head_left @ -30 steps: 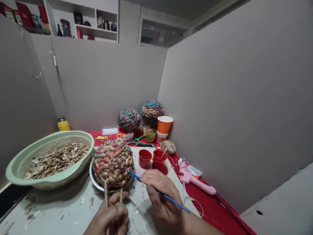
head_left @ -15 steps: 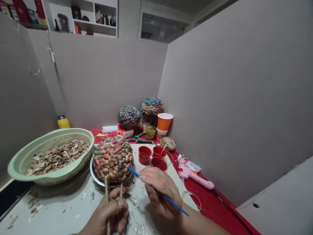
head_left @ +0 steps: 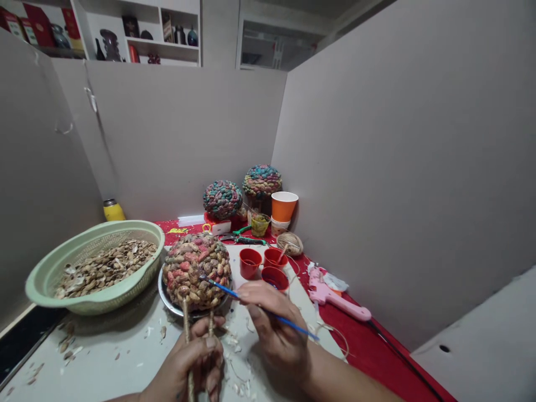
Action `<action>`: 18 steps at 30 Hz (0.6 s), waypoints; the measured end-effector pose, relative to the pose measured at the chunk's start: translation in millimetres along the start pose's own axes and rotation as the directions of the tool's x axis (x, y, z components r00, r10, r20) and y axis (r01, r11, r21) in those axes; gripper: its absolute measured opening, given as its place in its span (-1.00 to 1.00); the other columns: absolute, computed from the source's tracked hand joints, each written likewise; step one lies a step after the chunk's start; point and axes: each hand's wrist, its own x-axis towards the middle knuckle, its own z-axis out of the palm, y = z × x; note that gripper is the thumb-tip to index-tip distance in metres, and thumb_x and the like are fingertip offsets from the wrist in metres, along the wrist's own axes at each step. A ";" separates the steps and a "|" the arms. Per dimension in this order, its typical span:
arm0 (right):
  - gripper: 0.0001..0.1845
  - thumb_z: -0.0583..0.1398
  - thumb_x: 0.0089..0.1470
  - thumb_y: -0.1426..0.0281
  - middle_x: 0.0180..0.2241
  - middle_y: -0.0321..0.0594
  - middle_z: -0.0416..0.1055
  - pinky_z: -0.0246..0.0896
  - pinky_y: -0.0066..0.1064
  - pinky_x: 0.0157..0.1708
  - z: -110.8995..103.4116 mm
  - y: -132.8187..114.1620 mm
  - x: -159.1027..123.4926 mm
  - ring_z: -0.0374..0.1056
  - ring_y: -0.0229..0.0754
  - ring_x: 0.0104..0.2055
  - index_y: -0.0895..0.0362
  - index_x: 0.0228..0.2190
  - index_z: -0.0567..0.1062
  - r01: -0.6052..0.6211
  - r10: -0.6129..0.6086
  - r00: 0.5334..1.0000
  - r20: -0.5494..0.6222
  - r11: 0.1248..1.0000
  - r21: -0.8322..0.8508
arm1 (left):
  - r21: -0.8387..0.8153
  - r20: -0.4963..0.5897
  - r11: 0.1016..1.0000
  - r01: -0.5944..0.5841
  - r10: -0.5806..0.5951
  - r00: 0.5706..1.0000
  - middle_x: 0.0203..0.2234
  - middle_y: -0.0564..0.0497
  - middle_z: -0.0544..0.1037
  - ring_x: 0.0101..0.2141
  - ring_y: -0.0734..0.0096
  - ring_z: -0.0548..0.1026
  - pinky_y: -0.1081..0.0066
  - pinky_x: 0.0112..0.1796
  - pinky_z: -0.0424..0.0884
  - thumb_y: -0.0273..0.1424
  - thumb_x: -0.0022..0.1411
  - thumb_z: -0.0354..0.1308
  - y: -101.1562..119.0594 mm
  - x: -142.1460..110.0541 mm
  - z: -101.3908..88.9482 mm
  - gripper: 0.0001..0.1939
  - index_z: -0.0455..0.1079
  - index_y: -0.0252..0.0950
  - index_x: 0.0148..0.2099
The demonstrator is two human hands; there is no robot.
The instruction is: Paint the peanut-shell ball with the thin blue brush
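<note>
A rounded ball covered in peanut shells (head_left: 196,267), partly coloured red, grey-green and dark purple, rests in a shallow metal bowl (head_left: 164,293). Two wrapped sticks (head_left: 186,321) extend from it towards me, and my left hand (head_left: 199,354) is closed around them. In my right hand (head_left: 274,324) is a thin blue paintbrush (head_left: 226,289), pinched between thumb and fingers, its tip at a dark purple patch on the shells. Just beyond that hand stand three small red cups (head_left: 250,263); the nearest one holds dark liquid.
A green basket (head_left: 161,245) of peanut shells stands at left. Behind are two painted shell balls (head_left: 222,199), orange paper cup (head_left: 283,207), green-handled pliers (head_left: 251,240) and twine (head_left: 290,244). A pink glue gun (head_left: 335,298) lies right, its cord trailing. Grey partitions (head_left: 188,128) enclose the table.
The brush tip has shifted slightly on the shells, where a dark purple patch now shows more clearly. My left hand keeps its hold on the sticks. The whole view has shifted a little.
</note>
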 end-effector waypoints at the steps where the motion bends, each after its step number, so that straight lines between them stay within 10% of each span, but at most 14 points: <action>1: -0.80 0.18 0.35 0.48 -0.27 -0.19 0.68 0.58 -0.32 -0.20 2.9 3.5 -2.1 0.63 -0.15 -0.23 0.03 -0.10 0.59 -0.078 0.078 0.996 -0.054 0.997 -0.001 | 0.003 -0.009 1.000 -0.001 0.001 1.000 -0.52 0.14 0.51 -0.67 0.57 0.33 0.47 -0.62 0.37 -0.21 0.10 0.42 0.8 0.0 0.5 -0.43 0.39 -0.33 0.09; 6: -0.86 0.21 0.36 0.40 -0.33 -0.25 0.64 0.51 -0.45 -0.36 3.4 15.8 0.7 0.59 -0.22 -0.34 0.04 -0.20 0.62 -0.280 0.274 0.941 -0.199 0.960 -0.006 | 0.021 -0.036 1.000 0.017 -0.016 0.999 -0.48 0.13 0.51 -0.64 0.56 0.33 0.46 -0.60 0.37 -0.20 0.12 0.40 4.7 -0.9 2.7 -0.36 0.36 -0.37 0.17; 12: -0.91 0.26 0.34 0.34 -0.27 -0.30 0.63 0.50 -0.40 -0.26 -45.1 -2.3 19.6 0.56 -0.24 -0.32 -0.01 -0.21 0.61 -0.217 0.169 0.905 -0.391 0.973 -0.082 | 0.055 -0.037 0.998 0.009 -0.007 0.999 -0.48 0.13 0.49 -0.61 0.53 0.31 0.44 -0.59 0.33 -0.20 0.14 0.39 6.9 -4.5 3.1 -0.36 0.33 -0.37 0.19; 18: -0.82 0.20 0.36 0.29 -0.33 -0.28 0.60 0.41 -0.40 -0.27 -98.3 -2.8 19.6 0.53 -0.22 -0.35 0.04 -0.27 0.57 -0.344 0.288 0.939 -0.189 0.820 -0.457 | 0.076 -0.029 0.997 0.025 -0.023 0.999 -0.43 0.11 0.52 -0.59 0.51 0.34 0.42 -0.55 0.37 -0.18 0.19 0.40 11.4 -6.6 4.6 -0.31 0.25 -0.34 0.24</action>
